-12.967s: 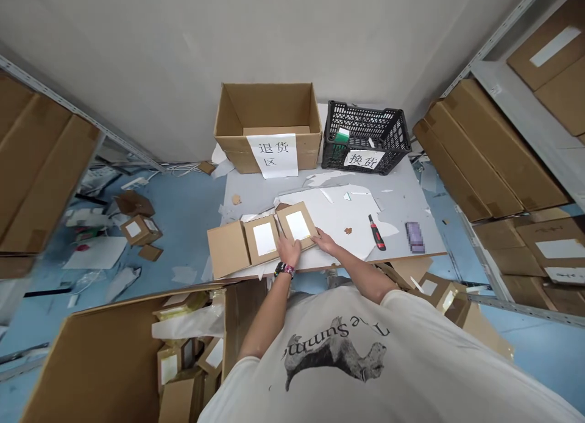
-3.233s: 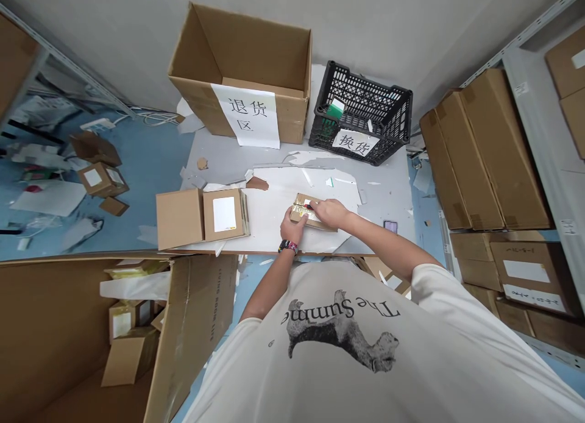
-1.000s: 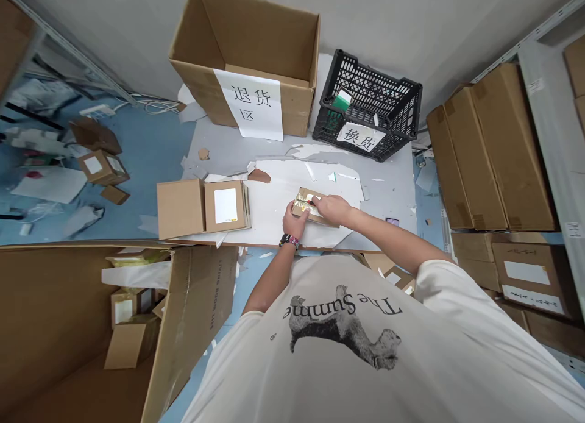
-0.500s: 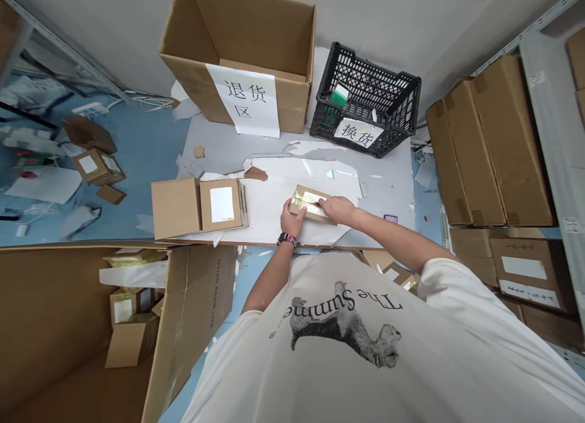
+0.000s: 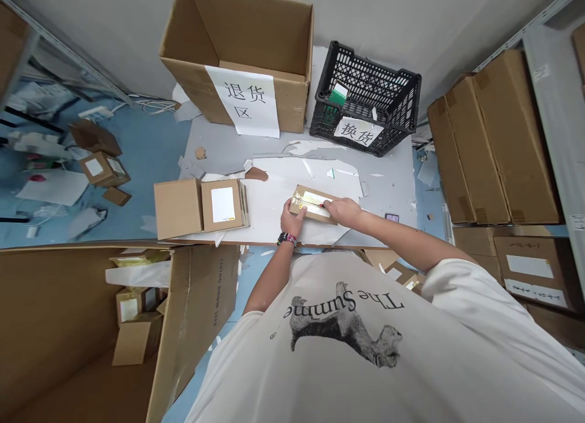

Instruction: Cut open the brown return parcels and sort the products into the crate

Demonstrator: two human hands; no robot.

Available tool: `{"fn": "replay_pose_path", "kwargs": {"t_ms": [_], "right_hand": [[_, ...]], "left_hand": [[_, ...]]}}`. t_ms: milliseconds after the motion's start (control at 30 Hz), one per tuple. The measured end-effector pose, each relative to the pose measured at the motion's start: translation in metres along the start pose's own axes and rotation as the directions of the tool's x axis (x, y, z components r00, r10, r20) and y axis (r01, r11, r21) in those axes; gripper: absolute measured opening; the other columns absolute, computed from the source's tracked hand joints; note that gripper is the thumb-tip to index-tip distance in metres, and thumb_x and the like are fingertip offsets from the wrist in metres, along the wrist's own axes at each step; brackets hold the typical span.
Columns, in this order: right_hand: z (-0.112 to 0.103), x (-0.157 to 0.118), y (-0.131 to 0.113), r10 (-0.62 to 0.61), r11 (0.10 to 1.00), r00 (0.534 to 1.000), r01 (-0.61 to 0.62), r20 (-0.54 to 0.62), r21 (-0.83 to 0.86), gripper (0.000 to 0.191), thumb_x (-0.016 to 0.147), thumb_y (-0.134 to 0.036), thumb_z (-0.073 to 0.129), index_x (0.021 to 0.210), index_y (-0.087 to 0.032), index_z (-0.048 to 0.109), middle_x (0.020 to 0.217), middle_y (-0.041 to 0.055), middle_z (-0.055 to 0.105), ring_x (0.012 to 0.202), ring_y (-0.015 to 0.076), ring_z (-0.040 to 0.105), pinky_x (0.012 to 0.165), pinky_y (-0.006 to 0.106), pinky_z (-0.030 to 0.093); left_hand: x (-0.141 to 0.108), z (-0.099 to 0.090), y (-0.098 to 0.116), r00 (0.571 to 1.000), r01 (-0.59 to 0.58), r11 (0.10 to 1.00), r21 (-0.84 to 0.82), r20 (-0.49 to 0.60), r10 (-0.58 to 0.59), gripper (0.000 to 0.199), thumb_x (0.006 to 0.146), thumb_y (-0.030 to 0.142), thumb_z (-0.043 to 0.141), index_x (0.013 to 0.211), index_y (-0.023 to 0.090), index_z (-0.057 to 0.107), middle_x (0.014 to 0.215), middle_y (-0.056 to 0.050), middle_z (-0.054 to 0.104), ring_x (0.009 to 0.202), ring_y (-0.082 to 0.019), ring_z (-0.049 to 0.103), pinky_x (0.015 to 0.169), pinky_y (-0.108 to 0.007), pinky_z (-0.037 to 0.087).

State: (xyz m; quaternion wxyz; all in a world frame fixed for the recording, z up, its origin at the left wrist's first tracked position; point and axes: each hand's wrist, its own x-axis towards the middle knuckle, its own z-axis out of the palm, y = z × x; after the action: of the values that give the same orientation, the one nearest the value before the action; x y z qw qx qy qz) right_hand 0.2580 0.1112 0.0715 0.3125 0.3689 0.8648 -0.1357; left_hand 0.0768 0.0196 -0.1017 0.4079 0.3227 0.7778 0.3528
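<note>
A small taped cardboard box (image 5: 315, 214) with a white label lies on the white sheet near the table's front edge. My left hand (image 5: 293, 219) grips its left end, thumb on top; a dark band and a patterned band circle that wrist. Over the right part of the box, my right hand (image 5: 342, 212) is closed round a small tool with a bit of red showing, its tip against the label. Most of the tool is hidden by my fingers. Left of them stand two cardboard boxes, one plain (image 5: 178, 209) and one with a white label (image 5: 223, 222).
A large open carton (image 5: 290, 103) and a black crate (image 5: 365, 88) stand at the table's back. Below left is a big open carton (image 5: 194, 313) holding several packages. Large boxes (image 5: 512, 142) fill the right side. A phone (image 5: 392, 218) lies near my right forearm.
My right hand has slid slightly rightward along the box, with the tool in it. My left hand keeps its hold on the left end.
</note>
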Motion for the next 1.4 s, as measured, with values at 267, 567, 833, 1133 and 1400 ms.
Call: {"fn": "replay_pose_path", "kwargs": {"t_ms": [267,567,833,1133,1400], "right_hand": [[0.023,-0.024,0.028,0.064,0.998,0.996,-0.064,0.056,0.000,0.038,0.108,-0.009,0.056,0.144,-0.010,0.068,0.120,0.0265,0.085,0.123,0.0378,0.084,0.099,0.042,0.060],[0.044,-0.044,0.041,0.082,0.997,0.996,-0.082,0.032,0.014,0.049,0.104,-0.003,0.051,0.151,-0.009,0.065,0.122,0.0255,0.085,0.122,0.0372,0.083,0.099,0.043,0.060],[0.054,-0.058,0.051,0.079,0.997,0.996,-0.079,0.045,0.003,0.048,0.105,0.001,0.048,0.149,-0.011,0.064,0.120,0.0230,0.086,0.124,0.0348,0.083,0.101,0.039,0.057],[0.082,-0.070,0.066,0.110,0.993,0.993,-0.112,0.051,0.031,0.037,0.117,-0.013,0.039,0.146,-0.014,0.062,0.114,0.0203,0.086,0.113,0.0351,0.084,0.094,0.040,0.053],[0.101,-0.082,0.074,0.121,0.992,0.992,-0.122,0.038,0.032,0.043,0.119,-0.014,0.036,0.156,-0.017,0.057,0.120,0.0189,0.083,0.106,0.0321,0.082,0.090,0.039,0.050]], "left_hand": [[0.001,0.001,0.001,1.000,0.023,1.000,0.017,-0.005,-0.023,0.073,0.100,0.053,0.085,0.165,0.030,0.063,0.146,-0.010,0.083,0.131,-0.032,0.080,0.115,-0.041,0.061],[0.002,0.001,0.000,0.999,0.047,0.997,0.059,-0.025,-0.045,0.078,0.100,0.058,0.083,0.168,0.029,0.062,0.135,-0.011,0.086,0.126,-0.033,0.081,0.111,-0.042,0.061],[0.000,0.000,0.001,0.996,0.086,0.990,0.113,-0.027,-0.084,0.076,0.101,0.063,0.081,0.167,0.030,0.062,0.123,-0.010,0.087,0.117,-0.033,0.083,0.105,-0.041,0.062],[0.001,0.002,-0.005,0.996,0.077,0.986,0.145,-0.052,-0.070,0.076,0.101,0.066,0.081,0.166,0.030,0.063,0.114,-0.010,0.087,0.107,-0.034,0.082,0.097,-0.041,0.063],[0.003,0.000,-0.005,0.997,0.071,0.988,0.137,-0.043,-0.065,0.079,0.099,0.066,0.082,0.166,0.028,0.063,0.113,-0.008,0.087,0.102,-0.031,0.083,0.095,-0.039,0.063]]}}
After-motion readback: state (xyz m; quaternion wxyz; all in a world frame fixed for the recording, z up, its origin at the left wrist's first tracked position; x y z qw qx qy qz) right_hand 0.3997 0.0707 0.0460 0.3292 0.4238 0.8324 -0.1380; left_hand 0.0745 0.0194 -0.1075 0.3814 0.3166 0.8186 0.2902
